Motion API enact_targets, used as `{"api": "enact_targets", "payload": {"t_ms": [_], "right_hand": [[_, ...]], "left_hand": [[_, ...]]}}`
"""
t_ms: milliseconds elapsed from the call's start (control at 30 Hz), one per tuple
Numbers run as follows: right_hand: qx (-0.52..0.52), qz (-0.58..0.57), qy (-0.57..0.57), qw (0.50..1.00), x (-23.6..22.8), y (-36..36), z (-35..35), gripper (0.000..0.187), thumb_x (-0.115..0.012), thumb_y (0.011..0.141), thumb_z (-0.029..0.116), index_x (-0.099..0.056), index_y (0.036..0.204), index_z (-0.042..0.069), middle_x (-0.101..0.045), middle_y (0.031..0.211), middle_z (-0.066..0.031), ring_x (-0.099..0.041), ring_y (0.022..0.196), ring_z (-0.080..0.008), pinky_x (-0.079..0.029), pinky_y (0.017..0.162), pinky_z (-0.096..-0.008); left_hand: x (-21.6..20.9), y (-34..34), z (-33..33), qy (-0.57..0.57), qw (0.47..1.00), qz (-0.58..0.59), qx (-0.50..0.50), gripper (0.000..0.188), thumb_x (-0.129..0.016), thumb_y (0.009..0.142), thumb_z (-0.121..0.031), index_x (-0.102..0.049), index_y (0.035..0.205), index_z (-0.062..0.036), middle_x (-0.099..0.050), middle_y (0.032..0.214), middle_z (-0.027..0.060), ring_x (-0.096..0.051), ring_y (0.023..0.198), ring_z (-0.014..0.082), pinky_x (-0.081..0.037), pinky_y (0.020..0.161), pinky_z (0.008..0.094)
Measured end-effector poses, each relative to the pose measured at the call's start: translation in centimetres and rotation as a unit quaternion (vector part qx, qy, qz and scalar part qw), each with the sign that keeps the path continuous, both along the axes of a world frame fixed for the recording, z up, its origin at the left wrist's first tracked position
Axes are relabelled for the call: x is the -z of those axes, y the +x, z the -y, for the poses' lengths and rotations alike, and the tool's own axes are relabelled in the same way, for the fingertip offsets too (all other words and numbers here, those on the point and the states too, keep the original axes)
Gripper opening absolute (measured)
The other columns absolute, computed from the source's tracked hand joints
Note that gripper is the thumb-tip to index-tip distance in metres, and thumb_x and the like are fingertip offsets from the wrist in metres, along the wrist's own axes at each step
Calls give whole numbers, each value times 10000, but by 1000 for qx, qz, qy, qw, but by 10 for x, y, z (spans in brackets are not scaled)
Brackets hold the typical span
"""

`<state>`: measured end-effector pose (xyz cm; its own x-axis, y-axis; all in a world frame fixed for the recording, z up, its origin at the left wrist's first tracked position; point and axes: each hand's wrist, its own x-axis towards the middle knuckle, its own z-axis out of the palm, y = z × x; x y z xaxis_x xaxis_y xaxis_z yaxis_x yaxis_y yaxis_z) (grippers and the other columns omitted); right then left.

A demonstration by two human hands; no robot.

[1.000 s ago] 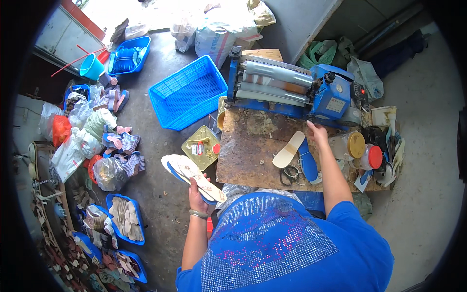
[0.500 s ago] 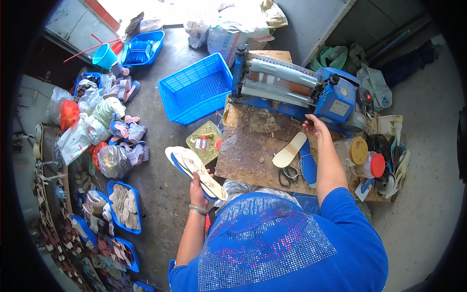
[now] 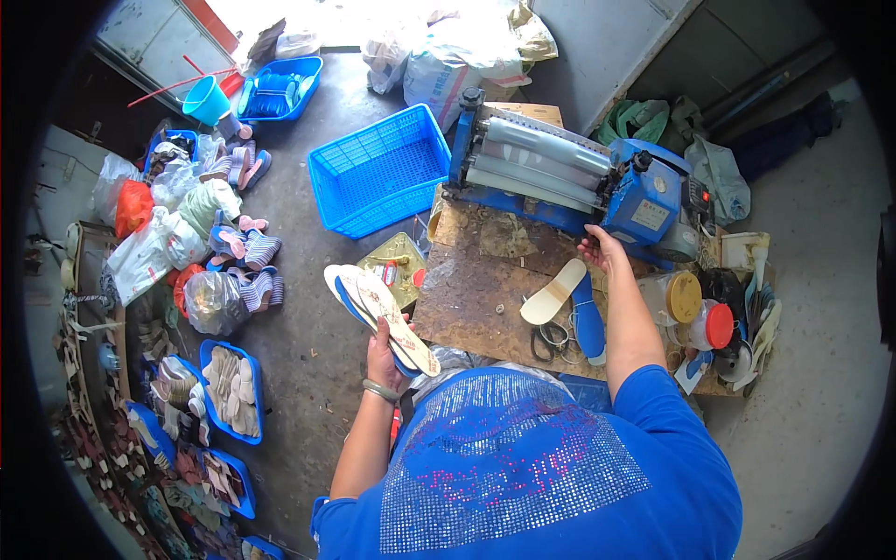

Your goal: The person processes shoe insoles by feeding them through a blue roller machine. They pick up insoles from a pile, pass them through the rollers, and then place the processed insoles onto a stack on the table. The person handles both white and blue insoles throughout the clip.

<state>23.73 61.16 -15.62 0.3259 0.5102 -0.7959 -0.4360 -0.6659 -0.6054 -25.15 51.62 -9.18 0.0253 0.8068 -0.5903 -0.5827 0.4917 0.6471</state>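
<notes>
left of the wooden table [image 3: 467,313], the left hand [image 3: 381,357] has thumb and fingers clamped on a small stack of cream-and-blue insoles [image 3: 375,297]. at the table's near edge lie black scissors [image 3: 543,343]; alongside and past them on the table, a cream insole [image 3: 554,293] and a blue insole [image 3: 588,322] lie side by side. toward the table's far right, the right hand [image 3: 605,250] has its fingers bent and loosely apart. at the table's far edge stands a blue roller machine [image 3: 541,168].

Grips with the left hand [image 3: 382,353], thumb [image 3: 382,328] uppermost, and holds the right arm [image 3: 637,322] farther forward with the right hand [image 3: 605,250] loosely curled
</notes>
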Motion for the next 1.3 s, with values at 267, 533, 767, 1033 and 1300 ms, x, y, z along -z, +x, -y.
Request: {"api": "enact_targets", "payload": {"t_ms": [267,533,767,1033,1300], "right_hand": [[3,37,-12,999,-3,-5,1,312,-733,723,399,-565,762,139,-613,667,-19,-631,600,-166,-479,497,-254],[32,86,-8,996,-8,-20,7,436,-737,712,455,-585,899,92,-620,710,-37,-627,580,-154,-480,476,-248],[28,94,39,994,-9,-49,39,433,-690,775,417,-540,999,78,-614,818,-58,-629,630,-143,-497,496,-241],[-120,119,68,983,-38,-122,61,335,-674,805,286,-591,1030,52,-632,796,-35,-604,630,-112,-450,533,-218],[-442,66,249,859,-85,-219,54,555,-704,781,257,-472,1253,79,-625,1061,-104,-632,884,-189,-495,772,-297]], "left_hand": [[4,17,-23,9,999,2,39,643,-595,838,-457,-392,1259,-17,-596,1055,124,-606,891,182,-518,748,316],[-5,39,-61,21,995,-7,93,572,-644,828,-363,-405,1242,-48,-579,970,69,-590,820,149,-508,697,287],[-4,57,-87,40,988,-28,144,537,-665,812,-377,-417,1175,-69,-562,949,48,-585,806,135,-504,652,279],[-3,77,-108,76,981,-6,179,553,-673,800,-398,-420,1164,-67,-562,969,60,-588,822,152,-506,666,305],[-9,92,-106,119,972,-75,188,557,-730,781,-270,-399,1189,-86,-526,978,38,-541,844,132,-457,779,294]]}}
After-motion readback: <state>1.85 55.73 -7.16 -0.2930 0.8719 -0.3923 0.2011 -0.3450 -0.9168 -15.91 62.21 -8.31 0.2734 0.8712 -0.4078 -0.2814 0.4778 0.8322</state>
